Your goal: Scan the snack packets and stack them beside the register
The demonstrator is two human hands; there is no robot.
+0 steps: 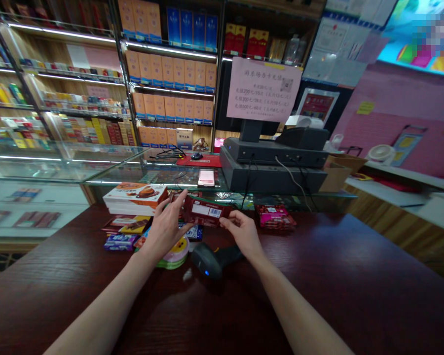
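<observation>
The right hand pinched a brown packet between its fingers. Whether the left hand gripped it too was unclear.

The packet is flat and of oblong shape, with a dark red-brown wrapper which shines a little. On the side that shows, it has a white label, a barcode to the right of it, and small pale print. It is held up in the air, its left end slightly higher. The right hand pinches its right end; its left end is beside the left hand, and whether they touch is not clear.
</observation>
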